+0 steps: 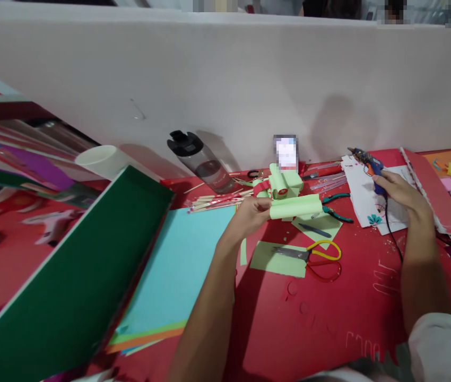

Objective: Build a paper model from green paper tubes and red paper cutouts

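A light green paper roll (296,207) is pinched at its left end by my left hand (252,213), held above the red table. To the right, my right hand (398,188) grips a blue glue gun (375,168), whose tip points up and left over a white paper (363,204). Just behind the roll stands a green paper construction (283,183) with red parts. In front of the roll lie scissors (309,253) with one yellow and one red handle, on a pale green paper piece (277,260). Green-handled pliers (337,208) lie at the roll's right end.
A clear bottle (205,163) with a black lid stands by the white partition (225,79), near a propped phone (286,151). Coloured sheets (185,254) and a green board (78,265) lie left. Thin sticks (217,202) are scattered behind. The gun's cord (388,225) trails forward.
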The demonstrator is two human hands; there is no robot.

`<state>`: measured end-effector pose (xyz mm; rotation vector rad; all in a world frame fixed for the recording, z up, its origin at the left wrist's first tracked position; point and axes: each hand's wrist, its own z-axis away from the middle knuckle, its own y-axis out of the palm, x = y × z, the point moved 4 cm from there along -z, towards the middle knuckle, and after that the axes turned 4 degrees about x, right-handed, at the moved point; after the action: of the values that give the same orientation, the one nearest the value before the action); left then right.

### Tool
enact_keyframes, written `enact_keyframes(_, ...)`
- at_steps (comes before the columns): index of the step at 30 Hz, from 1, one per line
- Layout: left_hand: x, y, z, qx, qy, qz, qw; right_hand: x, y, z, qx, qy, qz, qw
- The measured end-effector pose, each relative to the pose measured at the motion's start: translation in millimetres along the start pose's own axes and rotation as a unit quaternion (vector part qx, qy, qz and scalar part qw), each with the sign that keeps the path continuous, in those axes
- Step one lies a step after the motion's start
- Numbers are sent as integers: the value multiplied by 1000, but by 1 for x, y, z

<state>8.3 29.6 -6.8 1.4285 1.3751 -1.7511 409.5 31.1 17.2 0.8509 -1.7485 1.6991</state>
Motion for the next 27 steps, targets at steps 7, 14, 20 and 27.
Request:
enact_keyframes(7, -8, 8, 2, 26, 1, 17, 1000, 39, 43, 3, 88, -116, -285, 947)
enact_keyframes(14, -9, 14, 1, 42, -10, 43, 998, 40, 54, 10, 114, -188, -333, 917)
enact_keyframes(20, -7, 19, 1, 47, -6, 25, 999, 47, 59, 15, 87, -140, -219, 962)
enact_keyframes(27, -1, 28, 2, 61, -15, -18, 998, 108, 70, 24, 162, -260, 33, 951)
